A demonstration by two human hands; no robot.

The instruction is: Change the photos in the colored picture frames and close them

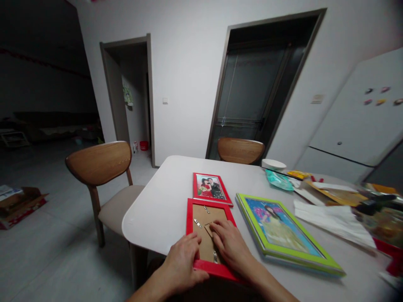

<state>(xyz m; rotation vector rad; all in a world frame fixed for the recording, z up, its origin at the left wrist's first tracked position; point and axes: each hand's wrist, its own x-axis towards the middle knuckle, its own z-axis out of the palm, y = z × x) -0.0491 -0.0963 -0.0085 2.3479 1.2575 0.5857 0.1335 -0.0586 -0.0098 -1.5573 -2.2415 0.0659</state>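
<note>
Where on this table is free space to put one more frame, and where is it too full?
Bare table lies left of the face-down red frame and the red photo frame, and behind that one toward the far chair. Right of the green frame it is crowded: papers, a packet.

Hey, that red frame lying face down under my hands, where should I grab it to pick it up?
Probably by its long side rails, coming from left and right. The face-down red frame lies flat, back up, with clips and a cardboard prop in the middle, so only the raised red border gives a firm hold.
</note>
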